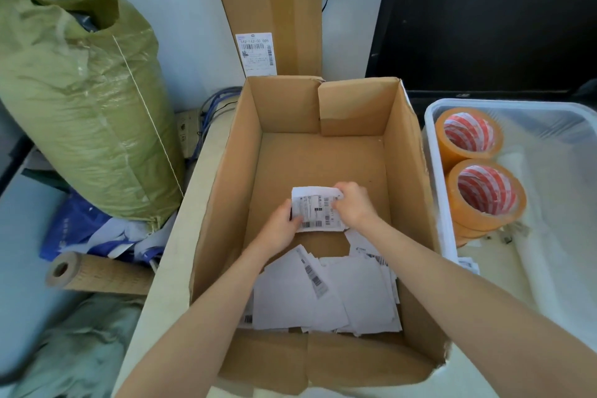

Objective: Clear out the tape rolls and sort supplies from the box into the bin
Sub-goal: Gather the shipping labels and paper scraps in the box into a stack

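We see both arms reaching into the open cardboard box (323, 152) at frame centre. The left hand (280, 225) pinches the left edge of a small stack of printed labels (318, 208), fingers curled onto it; the right hand (353, 205) grips the same stack from its right edge, fingers closed over the top corner. The stack is held just above the box floor, near the middle. At 6 o'clock of the hands, a loose paper pile (326, 294) of white slips with barcodes lies against the near box wall. At 3 o'clock, just beside the box, sits the clear plastic bin (549, 107), and inside its left end are two orange tape rolls (470, 136), touching each other, one behind the other. At 9 o'clock stands a green woven sack (87, 100), well apart from the hands. At 1 o'clock a dark monitor (484, 19) stands behind the bin.
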Demonstrator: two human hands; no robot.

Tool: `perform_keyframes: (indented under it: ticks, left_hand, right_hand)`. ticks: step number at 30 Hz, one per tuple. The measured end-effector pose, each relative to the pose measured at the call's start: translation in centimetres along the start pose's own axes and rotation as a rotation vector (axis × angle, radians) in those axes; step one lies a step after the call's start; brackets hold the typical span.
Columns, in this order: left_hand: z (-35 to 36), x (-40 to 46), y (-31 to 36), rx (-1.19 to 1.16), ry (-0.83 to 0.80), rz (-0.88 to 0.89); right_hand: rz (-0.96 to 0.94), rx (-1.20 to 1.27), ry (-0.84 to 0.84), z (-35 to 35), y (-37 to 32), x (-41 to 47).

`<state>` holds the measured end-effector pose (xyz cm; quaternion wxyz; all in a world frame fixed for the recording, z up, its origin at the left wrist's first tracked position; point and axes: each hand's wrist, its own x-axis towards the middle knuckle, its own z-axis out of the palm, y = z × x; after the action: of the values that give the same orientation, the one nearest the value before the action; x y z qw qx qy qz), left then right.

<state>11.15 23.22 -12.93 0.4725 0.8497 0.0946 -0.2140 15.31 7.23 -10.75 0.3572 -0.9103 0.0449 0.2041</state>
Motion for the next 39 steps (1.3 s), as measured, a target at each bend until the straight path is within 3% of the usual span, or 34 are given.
perform_keyframes:
  ticks: [3,8,13,16,21,24,26,30,35,39]
  left_hand:
    - [-1.9,-0.4,0.9,0.375,-0.118,-0.006]
    - [-1.5,-3.7,1.0,0.914,-0.472,0.012]
    - [0.7,-5.3,-0.5,1.513,-0.478,0.375]
    - [1.3,-5.1,-1.1,1.602,-0.5,0.565]
    - [0.5,-5.1,-1.4,1.625,-0.53,0.642]
    - [-0.2,-5.2,-0.4,1.531,-0.511,0.653]
    - [-1.4,-5.2,1.5,1.367,-0.486,0.571]
    - [-5.1,-5.6,4.4,0.796,-0.265,0.469]
    - [-7.4,-7.3,5.4,0.091,0.076,0.473]
    - [-7.0,-7.4,5.4,-0.041,0.069,0.443]
  right_hand:
    - [-0.063,-0.115,-0.01,-2.2,-1.3,-0.3]
    - [-0.19,-0.176,-0.028,-6.2,-2.2,-2.7]
    - [-0.154,-0.091,-0.082,-7.3,-0.6,-5.6]
    - [-0.12,-0.079,-0.107,-7.1,0.5,-6.0]
    - [-0.116,-0.053,-0.082,-7.2,0.7,-5.6]
    - [-0.117,-0.039,-0.071,-7.2,0.8,-5.6]
    - [-0.117,-0.032,-0.065,-7.2,0.9,-5.7]
    - [-0.118,-0.037,-0.039,-7.0,0.8,-5.7]
    - [-0.153,-0.025,-0.045,-6.8,0.7,-5.9]
    - [-0.126,0.219,-0.122,-7.1,0.4,-5.8]
